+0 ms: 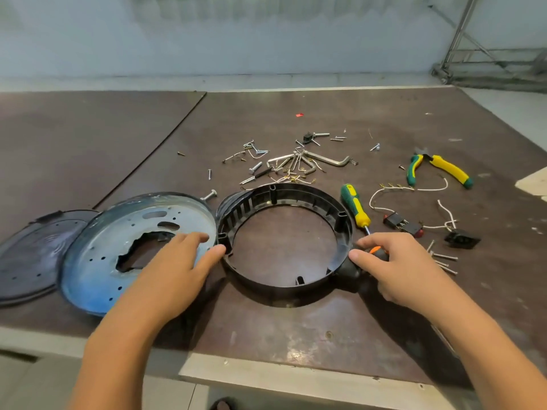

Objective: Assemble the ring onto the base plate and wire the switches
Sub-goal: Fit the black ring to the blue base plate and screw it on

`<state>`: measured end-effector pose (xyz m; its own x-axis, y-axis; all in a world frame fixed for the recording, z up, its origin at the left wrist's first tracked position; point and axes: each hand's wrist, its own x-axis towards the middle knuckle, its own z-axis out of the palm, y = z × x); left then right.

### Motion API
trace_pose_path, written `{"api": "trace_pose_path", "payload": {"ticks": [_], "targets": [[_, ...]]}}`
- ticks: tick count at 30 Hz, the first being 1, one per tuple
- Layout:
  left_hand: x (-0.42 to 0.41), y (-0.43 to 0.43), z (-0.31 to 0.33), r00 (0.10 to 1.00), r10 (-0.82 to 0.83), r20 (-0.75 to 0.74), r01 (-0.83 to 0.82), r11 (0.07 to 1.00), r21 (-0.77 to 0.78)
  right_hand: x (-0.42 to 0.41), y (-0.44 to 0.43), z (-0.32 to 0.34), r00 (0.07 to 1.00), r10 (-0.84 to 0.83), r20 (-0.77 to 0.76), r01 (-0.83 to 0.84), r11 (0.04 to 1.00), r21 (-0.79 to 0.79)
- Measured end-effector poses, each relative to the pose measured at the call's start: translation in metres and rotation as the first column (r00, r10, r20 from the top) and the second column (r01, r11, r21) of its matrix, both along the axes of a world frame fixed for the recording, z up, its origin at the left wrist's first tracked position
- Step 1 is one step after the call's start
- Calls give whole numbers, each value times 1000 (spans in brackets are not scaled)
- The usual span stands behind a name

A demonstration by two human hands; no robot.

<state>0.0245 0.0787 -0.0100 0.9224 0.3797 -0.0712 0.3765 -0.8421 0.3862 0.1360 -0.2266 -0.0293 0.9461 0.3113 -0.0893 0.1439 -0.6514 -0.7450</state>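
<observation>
A black plastic ring (284, 199) lies flat on the brown table, in the middle. To its left, a round metal base plate (97, 255) with a jagged centre hole leans against it. My left hand (174, 267) is open, its thumb touching the ring's left outer wall and its fingers over the plate's rim. My right hand (396, 264) has its thumb against the ring's right wall. Its fingers lie relaxed over an orange-and-black screwdriver handle (350, 272). Two black switches with red ends (402, 224) and white wires (411, 189) lie right of the ring.
A dark round cover (26, 255) lies at far left. Behind the ring are loose screws and hex keys (325, 159). A green-yellow screwdriver (355, 208), pliers (438, 170), a black socket (461, 238) and more screws (444, 258) lie to the right. The table's front edge (296, 377) is near.
</observation>
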Motion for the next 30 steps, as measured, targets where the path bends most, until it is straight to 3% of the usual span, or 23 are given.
{"api": "trace_pose_path", "payload": {"ticks": [5, 8, 12, 15, 21, 25, 30], "targets": [[-14, 16, 3, 967, -56, -248, 61, 998, 12, 3, -4, 0, 999, -9, -54, 13, 997, 78], [-12, 16, 6, 964, -80, -253, 105, 991, 86, 1, -5, 2, 995, -12, -95, 25, 991, 128], [-11, 18, 9, 995, -25, -95, 41, 986, 165, -2, -6, 7, 988, 7, -153, 18, 987, 161], [-10, 18, 13, 998, 24, 64, -35, 983, 180, -5, -3, 10, 990, 75, -123, -69, 996, 58], [-15, 24, 30, 883, -59, 465, -100, 945, 310, -7, -1, 14, 976, 138, -167, -140, 990, 0], [-14, 10, 34, 794, -181, 581, 93, 980, 178, -7, 0, 15, 971, 136, -196, -136, 991, 17], [-9, -26, 33, 686, -468, 557, 335, 883, 329, -5, 1, 15, 977, 137, -166, -140, 990, -5]]}}
